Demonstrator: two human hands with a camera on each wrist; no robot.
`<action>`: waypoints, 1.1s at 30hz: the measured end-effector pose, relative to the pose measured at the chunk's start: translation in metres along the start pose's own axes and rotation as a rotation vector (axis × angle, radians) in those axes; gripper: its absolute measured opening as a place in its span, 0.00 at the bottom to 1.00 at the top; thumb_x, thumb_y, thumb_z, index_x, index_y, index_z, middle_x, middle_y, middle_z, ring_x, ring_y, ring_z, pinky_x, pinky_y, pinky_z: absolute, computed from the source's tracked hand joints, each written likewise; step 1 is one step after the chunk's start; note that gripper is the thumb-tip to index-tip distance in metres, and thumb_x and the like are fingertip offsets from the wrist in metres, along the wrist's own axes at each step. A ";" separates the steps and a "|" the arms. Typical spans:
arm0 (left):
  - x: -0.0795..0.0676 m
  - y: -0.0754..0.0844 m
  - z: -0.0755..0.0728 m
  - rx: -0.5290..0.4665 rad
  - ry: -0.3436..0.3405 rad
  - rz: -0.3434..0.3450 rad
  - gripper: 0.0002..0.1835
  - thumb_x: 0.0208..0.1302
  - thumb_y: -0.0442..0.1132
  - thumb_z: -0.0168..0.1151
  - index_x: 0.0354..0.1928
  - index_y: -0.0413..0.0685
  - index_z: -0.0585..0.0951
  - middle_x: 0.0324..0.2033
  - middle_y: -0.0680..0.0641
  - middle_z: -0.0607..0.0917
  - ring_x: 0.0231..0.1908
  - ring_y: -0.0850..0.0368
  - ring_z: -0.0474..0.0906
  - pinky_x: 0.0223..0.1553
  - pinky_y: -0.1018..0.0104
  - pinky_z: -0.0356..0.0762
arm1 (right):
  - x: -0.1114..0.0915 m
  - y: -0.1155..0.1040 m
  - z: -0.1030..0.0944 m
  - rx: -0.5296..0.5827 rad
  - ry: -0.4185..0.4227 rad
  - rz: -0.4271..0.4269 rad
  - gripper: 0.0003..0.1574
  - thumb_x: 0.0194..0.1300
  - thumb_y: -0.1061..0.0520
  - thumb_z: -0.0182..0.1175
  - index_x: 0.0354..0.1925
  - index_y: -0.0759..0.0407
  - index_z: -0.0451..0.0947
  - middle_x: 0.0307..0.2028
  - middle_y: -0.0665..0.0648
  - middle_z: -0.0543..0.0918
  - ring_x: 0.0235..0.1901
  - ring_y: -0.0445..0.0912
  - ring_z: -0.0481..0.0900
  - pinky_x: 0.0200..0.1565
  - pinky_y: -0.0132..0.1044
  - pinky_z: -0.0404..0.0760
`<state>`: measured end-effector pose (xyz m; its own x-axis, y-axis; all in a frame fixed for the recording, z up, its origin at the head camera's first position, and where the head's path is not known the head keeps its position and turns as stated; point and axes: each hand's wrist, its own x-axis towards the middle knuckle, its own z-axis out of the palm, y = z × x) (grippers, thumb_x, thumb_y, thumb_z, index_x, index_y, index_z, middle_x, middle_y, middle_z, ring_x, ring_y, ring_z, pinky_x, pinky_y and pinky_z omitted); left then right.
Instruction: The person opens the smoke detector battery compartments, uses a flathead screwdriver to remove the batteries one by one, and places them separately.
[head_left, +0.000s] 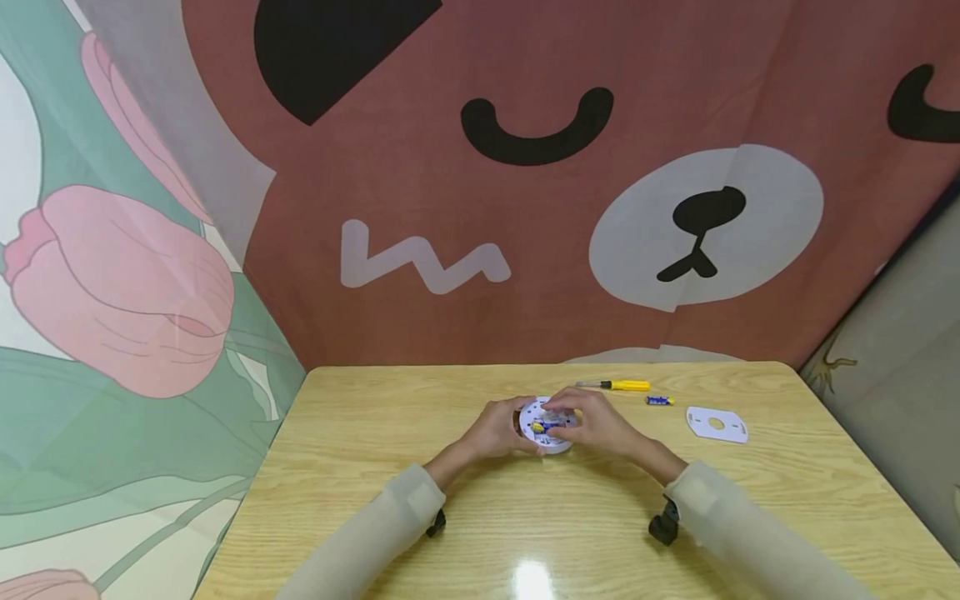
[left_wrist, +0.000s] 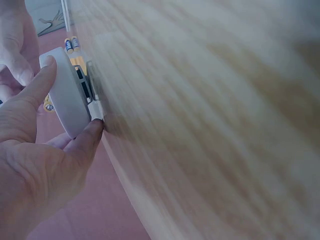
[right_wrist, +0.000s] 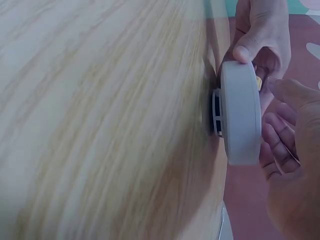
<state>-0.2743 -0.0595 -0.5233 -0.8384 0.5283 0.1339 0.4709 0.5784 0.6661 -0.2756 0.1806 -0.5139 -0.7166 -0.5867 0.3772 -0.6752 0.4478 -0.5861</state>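
Observation:
A round white smoke detector (head_left: 551, 447) is held above the table in my left hand (head_left: 495, 429). In the left wrist view, the left thumb presses on the white rim (left_wrist: 72, 102), with other fingers below it. A blue and yellow battery (head_left: 537, 427) shows at the detector's upward face. My right hand (head_left: 596, 421) is over that face, its thumb beside the battery and its fingers bent near the far rim. Whether it pinches the battery is hidden. In the right wrist view, slotted parts (right_wrist: 217, 112) stick out from the detector's table-facing side.
Behind the hands, a yellow-handled screwdriver (head_left: 628, 385) lies on the wooden table (head_left: 360, 417). Two blue and yellow batteries (left_wrist: 72, 44) lie side by side on the table. To the right is a flat white mounting plate (head_left: 716, 424) with a central hole.

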 end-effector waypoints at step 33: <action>0.000 -0.001 0.000 -0.012 -0.044 -0.050 0.52 0.52 0.52 0.86 0.76 0.43 0.72 0.66 0.44 0.83 0.61 0.54 0.81 0.60 0.64 0.80 | 0.005 0.001 0.023 0.050 0.023 -0.047 0.13 0.61 0.63 0.78 0.45 0.62 0.92 0.44 0.56 0.87 0.45 0.50 0.85 0.45 0.41 0.88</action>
<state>-0.2745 -0.0601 -0.5238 -0.8475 0.5263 0.0680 0.4254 0.5972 0.6800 -0.2756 0.1628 -0.5291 -0.6883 -0.5904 0.4214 -0.6992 0.3854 -0.6021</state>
